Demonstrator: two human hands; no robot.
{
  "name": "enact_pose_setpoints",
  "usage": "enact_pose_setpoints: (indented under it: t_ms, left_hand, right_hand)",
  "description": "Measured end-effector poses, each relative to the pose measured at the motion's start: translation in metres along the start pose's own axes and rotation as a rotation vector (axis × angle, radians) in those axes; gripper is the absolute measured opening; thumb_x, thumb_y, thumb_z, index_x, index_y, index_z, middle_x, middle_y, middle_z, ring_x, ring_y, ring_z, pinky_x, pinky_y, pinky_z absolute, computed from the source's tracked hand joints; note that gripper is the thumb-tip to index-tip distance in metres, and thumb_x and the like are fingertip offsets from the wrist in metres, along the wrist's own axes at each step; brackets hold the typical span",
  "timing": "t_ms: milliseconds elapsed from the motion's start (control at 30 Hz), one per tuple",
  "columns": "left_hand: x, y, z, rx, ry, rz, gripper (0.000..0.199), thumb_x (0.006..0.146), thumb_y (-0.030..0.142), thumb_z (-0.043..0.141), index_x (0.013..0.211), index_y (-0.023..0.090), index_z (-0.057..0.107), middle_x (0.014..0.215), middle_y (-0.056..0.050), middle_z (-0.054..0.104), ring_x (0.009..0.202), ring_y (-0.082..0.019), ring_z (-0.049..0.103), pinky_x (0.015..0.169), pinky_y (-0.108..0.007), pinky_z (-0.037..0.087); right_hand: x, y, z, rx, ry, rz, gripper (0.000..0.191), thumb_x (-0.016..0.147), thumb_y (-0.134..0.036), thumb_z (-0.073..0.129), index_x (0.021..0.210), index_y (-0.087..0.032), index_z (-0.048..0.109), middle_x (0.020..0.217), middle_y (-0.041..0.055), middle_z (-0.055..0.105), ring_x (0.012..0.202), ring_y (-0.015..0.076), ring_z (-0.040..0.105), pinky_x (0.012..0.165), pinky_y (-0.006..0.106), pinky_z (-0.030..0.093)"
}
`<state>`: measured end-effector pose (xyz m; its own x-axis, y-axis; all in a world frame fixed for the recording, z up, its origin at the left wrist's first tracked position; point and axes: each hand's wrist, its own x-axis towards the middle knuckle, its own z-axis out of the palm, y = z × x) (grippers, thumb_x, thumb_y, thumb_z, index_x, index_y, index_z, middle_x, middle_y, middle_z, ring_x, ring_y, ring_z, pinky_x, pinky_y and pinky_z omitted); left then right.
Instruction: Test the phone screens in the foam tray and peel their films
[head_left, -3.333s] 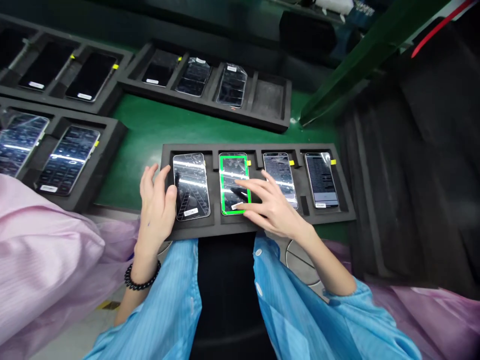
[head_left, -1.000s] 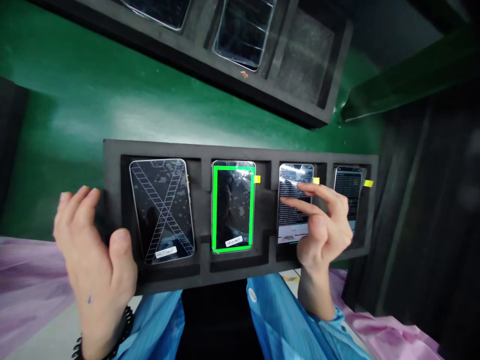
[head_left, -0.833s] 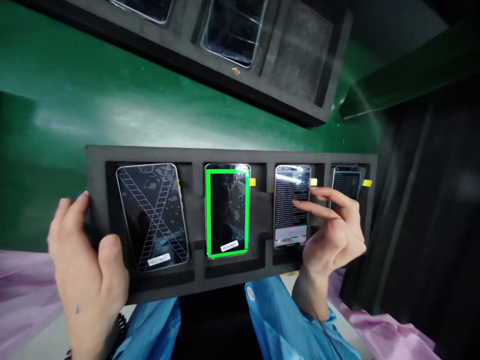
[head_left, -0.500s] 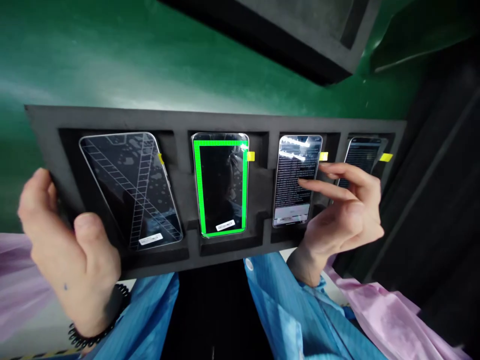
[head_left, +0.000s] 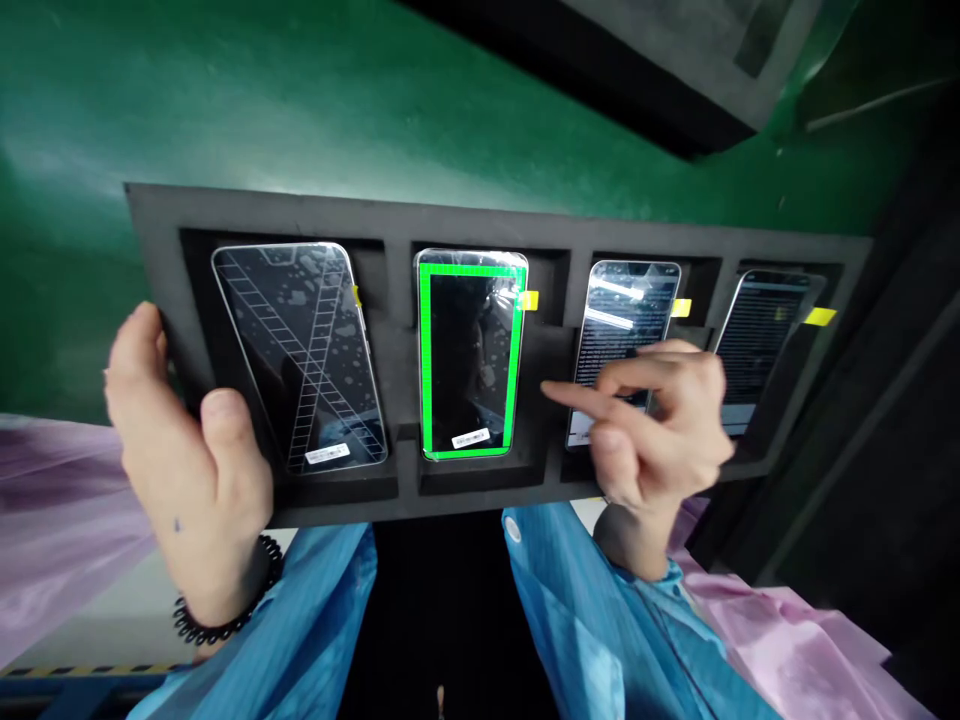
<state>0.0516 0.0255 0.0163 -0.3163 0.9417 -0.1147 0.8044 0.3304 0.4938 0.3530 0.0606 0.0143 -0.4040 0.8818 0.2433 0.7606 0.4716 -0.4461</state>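
My left hand [head_left: 187, 470] grips the left end of a dark grey foam tray [head_left: 397, 385], with the thumb on top of its rim. Several smartphones lie in the tray's recesses. The leftmost phone [head_left: 300, 350] shows crossed ladder-like lines; beside it, another phone [head_left: 472, 360] displays a bright green frame. Over the third phone [head_left: 637, 285], covering its lower part, is my right hand [head_left: 660, 420], holding nothing. Its index finger points left towards the green-framed phone without reaching it, and the other fingers are bent. Rows of text fill the rightmost phone [head_left: 757, 340].
Beyond the tray lies a green surface [head_left: 262, 110], with another dark foam tray [head_left: 675, 70] at the upper right. Yellow tabs [head_left: 529, 301] stick out at the phones' right edges. Dark fabric-like material [head_left: 862, 480] is at the right.
My right hand has moved left, from beside the third phone's right edge to over its lower part. The tray and my left hand appear shifted to the right in view.
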Motion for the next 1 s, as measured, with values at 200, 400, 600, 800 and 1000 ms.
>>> enact_pose_setpoints:
  t_ms: [200,400,600,800,1000]
  left_hand:
    - [-0.001,-0.008,0.002,0.023,-0.012,-0.003,0.063,0.100,0.044,0.034,0.158,0.023,0.023,0.162,-0.010,0.034,0.151,-0.031,0.033,0.126,-0.055,0.025]
    - [-0.001,-0.014,0.004,0.026,-0.021,-0.027,0.063,0.099,0.044,0.036,0.159,0.031,0.021,0.163,-0.004,0.033,0.152,-0.031,0.031,0.127,-0.058,0.023]
    - [-0.002,-0.014,0.003,0.026,-0.024,-0.056,0.064,0.097,0.047,0.036,0.159,0.032,0.022,0.163,-0.002,0.034,0.152,-0.032,0.031,0.128,-0.058,0.024]
    - [-0.002,-0.015,0.004,0.026,-0.019,-0.056,0.066,0.097,0.048,0.037,0.159,0.030,0.023,0.163,-0.005,0.034,0.151,-0.034,0.032,0.127,-0.059,0.024]
    - [0.000,-0.014,0.005,0.022,-0.026,-0.051,0.065,0.097,0.048,0.036,0.159,0.031,0.023,0.162,-0.005,0.035,0.152,-0.034,0.031,0.127,-0.059,0.023]
  right_hand:
    - [0.020,-0.014,0.010,-0.144,-0.167,-0.137,0.036,0.105,-0.040,0.041,0.117,-0.023,0.071,0.134,0.0085,0.063,0.114,0.0238,0.055,0.117,0.052,0.030]
    - [0.019,-0.014,0.008,-0.038,-0.249,-0.178,0.030,0.105,-0.037,0.043,0.113,-0.029,0.070,0.143,0.0038,0.060,0.123,0.0230,0.057,0.122,0.054,0.028]
    - [0.016,-0.011,0.008,-0.089,-0.165,-0.110,0.039,0.106,-0.041,0.035,0.126,-0.025,0.065,0.139,0.0054,0.064,0.122,0.0233,0.058,0.121,0.052,0.029]
    - [0.017,-0.013,0.010,-0.081,-0.161,-0.145,0.037,0.107,-0.039,0.037,0.125,-0.023,0.065,0.129,0.0009,0.071,0.121,0.0201,0.059,0.125,0.049,0.022]
    - [0.014,-0.011,0.009,-0.053,-0.101,-0.127,0.039,0.106,-0.037,0.037,0.126,-0.022,0.067,0.126,0.0030,0.072,0.116,0.0226,0.062,0.122,0.050,0.028]
